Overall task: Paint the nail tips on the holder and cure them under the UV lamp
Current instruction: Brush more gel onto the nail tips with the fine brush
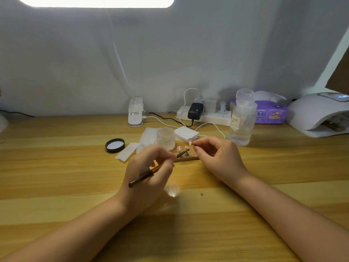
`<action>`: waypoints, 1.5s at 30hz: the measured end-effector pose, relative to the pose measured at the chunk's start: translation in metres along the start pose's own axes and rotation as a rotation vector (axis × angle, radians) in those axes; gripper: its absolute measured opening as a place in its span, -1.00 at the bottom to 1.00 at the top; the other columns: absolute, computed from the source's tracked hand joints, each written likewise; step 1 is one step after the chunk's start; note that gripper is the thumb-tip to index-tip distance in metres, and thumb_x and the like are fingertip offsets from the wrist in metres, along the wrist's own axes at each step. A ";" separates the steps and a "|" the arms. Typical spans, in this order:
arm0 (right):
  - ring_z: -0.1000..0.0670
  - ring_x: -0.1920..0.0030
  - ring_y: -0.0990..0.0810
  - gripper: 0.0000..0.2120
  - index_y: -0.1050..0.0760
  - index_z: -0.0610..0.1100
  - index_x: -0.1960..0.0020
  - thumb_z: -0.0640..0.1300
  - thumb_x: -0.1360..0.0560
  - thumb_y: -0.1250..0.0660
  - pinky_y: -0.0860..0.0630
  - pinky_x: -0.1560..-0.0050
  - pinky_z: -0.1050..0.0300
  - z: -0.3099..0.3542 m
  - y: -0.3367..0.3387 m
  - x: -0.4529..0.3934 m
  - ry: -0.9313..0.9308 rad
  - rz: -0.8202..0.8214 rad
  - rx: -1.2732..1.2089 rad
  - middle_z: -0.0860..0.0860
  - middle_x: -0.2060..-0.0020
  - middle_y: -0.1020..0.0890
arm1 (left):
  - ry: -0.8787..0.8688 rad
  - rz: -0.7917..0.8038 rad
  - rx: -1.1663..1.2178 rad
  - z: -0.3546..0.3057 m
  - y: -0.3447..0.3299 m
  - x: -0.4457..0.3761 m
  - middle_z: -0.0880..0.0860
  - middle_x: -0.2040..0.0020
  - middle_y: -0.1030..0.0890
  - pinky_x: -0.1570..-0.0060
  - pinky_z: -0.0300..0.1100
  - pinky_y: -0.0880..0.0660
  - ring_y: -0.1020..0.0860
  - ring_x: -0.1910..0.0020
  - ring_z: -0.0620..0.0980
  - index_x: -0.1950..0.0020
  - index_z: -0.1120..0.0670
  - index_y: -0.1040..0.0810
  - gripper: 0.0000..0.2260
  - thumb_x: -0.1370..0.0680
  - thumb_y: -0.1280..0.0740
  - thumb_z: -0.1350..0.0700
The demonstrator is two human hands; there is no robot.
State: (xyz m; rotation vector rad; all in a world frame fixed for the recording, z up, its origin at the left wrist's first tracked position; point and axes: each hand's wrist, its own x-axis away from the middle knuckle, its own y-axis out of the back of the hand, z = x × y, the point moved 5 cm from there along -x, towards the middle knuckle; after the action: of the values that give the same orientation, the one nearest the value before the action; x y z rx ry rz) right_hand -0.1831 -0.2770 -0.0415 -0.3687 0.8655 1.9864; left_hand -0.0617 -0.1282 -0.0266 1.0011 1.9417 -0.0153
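Two bare forearms reach into view from the near edge, one from the near left and one from the near right, with no sleeve showing on either. The left hand (149,173) and the right hand (217,157) are ungloved, and their wrists and fingers show no jewellery. The fingernails are short and look unpainted.

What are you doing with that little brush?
A person is painting tiny nail tips. The left hand grips a brush, its bristles near the tips on the holder. The right hand pinches one nail tip lifted above it. The UV lamp waits at the far right.
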 end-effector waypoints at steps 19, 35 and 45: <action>0.14 0.25 -0.62 -0.82 -0.63 -0.02 0.08 -0.28 -0.42 -0.45 -0.56 0.18 0.30 0.000 0.000 0.000 -0.031 -0.016 -0.041 0.09 0.25 -0.67 | 0.075 -0.038 0.126 0.004 0.000 0.000 -0.01 0.15 -0.68 0.12 -0.21 -0.55 -0.65 0.11 0.00 -0.03 0.11 -0.62 -0.83 -0.55 -0.32 0.06; 0.16 0.23 -0.60 -0.76 -0.54 0.14 0.10 -0.23 -0.49 -0.39 -0.54 0.20 0.31 0.004 0.001 0.000 -0.012 0.026 -0.056 0.11 0.25 -0.64 | 0.219 -0.030 0.238 0.016 -0.002 0.000 0.03 0.12 -0.70 0.10 -0.15 -0.55 -0.65 0.06 0.03 -0.01 0.08 -0.63 -0.86 -0.57 -0.31 0.06; 0.09 0.22 -0.62 -0.88 -0.59 -0.03 0.04 -0.23 -0.50 -0.38 -0.58 0.16 0.19 0.001 -0.001 0.000 -0.037 0.048 -0.075 0.04 0.24 -0.66 | 0.207 -0.010 0.252 0.015 -0.004 0.001 0.02 0.10 -0.70 0.11 -0.28 -0.53 -0.66 0.04 -0.04 -0.05 0.10 -0.63 -0.85 -0.57 -0.29 0.13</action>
State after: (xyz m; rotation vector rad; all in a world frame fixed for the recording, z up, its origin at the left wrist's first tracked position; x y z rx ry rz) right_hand -0.1826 -0.2760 -0.0417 -0.3562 0.7847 2.0684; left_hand -0.0536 -0.1361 -0.0371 1.1973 2.1716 -0.1719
